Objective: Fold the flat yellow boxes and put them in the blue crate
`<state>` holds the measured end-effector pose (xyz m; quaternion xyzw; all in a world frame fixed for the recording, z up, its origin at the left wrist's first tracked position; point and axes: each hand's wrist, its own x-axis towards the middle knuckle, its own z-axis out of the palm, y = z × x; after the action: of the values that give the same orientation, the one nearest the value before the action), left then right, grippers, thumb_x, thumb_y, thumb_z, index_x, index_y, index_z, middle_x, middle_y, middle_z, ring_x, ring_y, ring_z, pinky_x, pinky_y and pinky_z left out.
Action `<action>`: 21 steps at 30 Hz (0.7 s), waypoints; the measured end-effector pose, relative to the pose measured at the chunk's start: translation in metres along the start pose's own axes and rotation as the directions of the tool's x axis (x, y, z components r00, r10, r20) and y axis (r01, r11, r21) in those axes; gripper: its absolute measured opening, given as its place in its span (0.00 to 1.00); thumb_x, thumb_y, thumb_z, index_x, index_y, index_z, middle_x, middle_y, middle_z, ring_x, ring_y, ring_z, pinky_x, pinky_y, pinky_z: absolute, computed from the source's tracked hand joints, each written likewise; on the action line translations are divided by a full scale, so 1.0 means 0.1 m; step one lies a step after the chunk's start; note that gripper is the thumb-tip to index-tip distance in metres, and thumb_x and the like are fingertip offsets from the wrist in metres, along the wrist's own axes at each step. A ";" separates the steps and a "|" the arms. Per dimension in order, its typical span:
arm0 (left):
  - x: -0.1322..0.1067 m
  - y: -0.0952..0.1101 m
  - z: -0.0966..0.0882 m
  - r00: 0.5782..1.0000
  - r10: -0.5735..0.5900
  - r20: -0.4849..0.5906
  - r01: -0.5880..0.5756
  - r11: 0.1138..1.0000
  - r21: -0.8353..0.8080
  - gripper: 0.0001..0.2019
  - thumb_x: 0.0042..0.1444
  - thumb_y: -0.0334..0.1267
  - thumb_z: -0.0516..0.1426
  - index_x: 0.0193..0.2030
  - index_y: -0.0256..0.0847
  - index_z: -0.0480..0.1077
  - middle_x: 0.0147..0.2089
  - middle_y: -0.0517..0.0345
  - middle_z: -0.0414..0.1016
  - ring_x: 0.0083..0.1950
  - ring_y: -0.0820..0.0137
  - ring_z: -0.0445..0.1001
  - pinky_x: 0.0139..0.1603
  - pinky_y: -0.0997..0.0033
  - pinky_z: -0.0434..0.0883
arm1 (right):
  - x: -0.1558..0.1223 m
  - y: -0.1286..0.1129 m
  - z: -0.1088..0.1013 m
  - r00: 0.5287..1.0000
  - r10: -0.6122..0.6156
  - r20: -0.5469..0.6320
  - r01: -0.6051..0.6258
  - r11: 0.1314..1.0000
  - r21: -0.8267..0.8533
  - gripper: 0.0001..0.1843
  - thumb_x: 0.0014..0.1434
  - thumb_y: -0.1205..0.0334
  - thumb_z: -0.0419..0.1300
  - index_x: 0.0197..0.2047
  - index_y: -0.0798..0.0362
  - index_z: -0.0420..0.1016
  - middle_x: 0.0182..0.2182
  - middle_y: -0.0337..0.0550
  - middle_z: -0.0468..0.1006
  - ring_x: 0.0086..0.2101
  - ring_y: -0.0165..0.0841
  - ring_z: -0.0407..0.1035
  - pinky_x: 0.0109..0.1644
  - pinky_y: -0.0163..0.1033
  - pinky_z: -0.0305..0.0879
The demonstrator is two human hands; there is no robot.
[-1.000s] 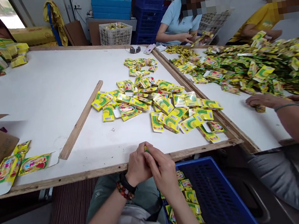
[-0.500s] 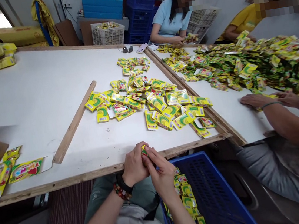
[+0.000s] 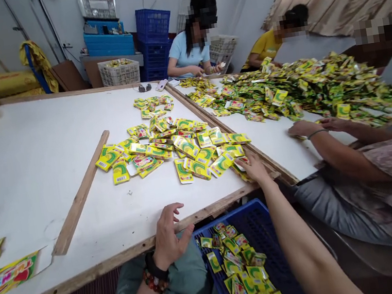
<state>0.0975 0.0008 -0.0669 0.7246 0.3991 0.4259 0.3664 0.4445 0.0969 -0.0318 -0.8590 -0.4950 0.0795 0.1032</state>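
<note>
My left hand (image 3: 170, 234) hovers at the table's wooden front edge, fingers apart, holding nothing. My right hand (image 3: 255, 168) reaches over the right end of a pile of small yellow-green cartons (image 3: 185, 146). Its stretched fingers touch a carton (image 3: 241, 173) near the corner of the wooden rails; they partly cover it, and no closed grip shows. Below the edge, a blue plastic crate (image 3: 268, 234) holds several of the same small cartons (image 3: 235, 259), lying loose.
A loose wooden strip (image 3: 83, 195) lies left of the pile. Larger flat packets (image 3: 11, 275) are at the near left. Beyond the wooden divider (image 3: 209, 115) spreads a big heap of packets (image 3: 305, 86). A co-worker's hands (image 3: 306, 129) rest beside it; two other people sit farther back.
My hands, together on a small carton before, are now apart. The carton is gone from them. My right hand has moved right to the pile, and the view has shifted.
</note>
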 end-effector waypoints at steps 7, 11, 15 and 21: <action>0.04 -0.02 0.09 0.992 -0.055 -0.116 0.063 0.996 0.069 0.17 0.56 0.33 0.54 0.53 0.42 0.61 0.49 0.50 0.69 0.45 0.65 0.70 0.40 0.65 0.74 | -0.56 -0.86 0.33 0.912 -0.323 0.253 0.322 0.946 0.049 0.39 0.47 0.50 0.67 0.60 0.59 0.67 0.49 0.61 0.75 0.45 0.45 0.73 0.47 0.40 0.64; 0.07 -0.09 0.15 0.961 -0.122 -0.248 0.158 0.978 0.133 0.25 0.55 0.29 0.54 0.60 0.42 0.57 0.56 0.47 0.66 0.54 0.61 0.68 0.49 0.57 0.74 | -1.20 -1.33 0.37 0.843 -0.466 0.269 0.464 0.883 0.076 0.24 0.49 0.57 0.65 0.50 0.54 0.75 0.41 0.53 0.79 0.39 0.42 0.75 0.42 0.38 0.65; 0.09 -0.08 0.17 0.972 -0.087 -0.217 0.127 0.976 0.177 0.34 0.54 0.32 0.58 0.66 0.41 0.48 0.64 0.43 0.60 0.64 0.57 0.61 0.62 0.48 0.66 | -1.50 -1.51 0.27 0.908 -0.415 0.058 0.405 0.905 0.127 0.19 0.61 0.63 0.49 0.52 0.57 0.74 0.27 0.51 0.80 0.30 0.41 0.75 0.36 0.40 0.66; 0.05 -0.06 0.09 0.941 0.072 -0.331 -0.009 0.982 0.190 0.19 0.62 0.38 0.52 0.59 0.43 0.58 0.60 0.46 0.66 0.63 0.59 0.63 0.63 0.49 0.63 | -1.91 -1.54 0.15 0.907 -0.411 0.094 0.168 0.556 0.814 0.32 0.62 0.50 0.51 0.65 0.57 0.60 0.19 0.36 0.75 0.18 0.31 0.68 0.22 0.34 0.67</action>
<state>0.1061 0.0056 -0.0738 0.6804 0.4785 0.5117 0.2150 0.2177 0.0075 -0.0002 -0.6096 -0.5533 0.3889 0.4135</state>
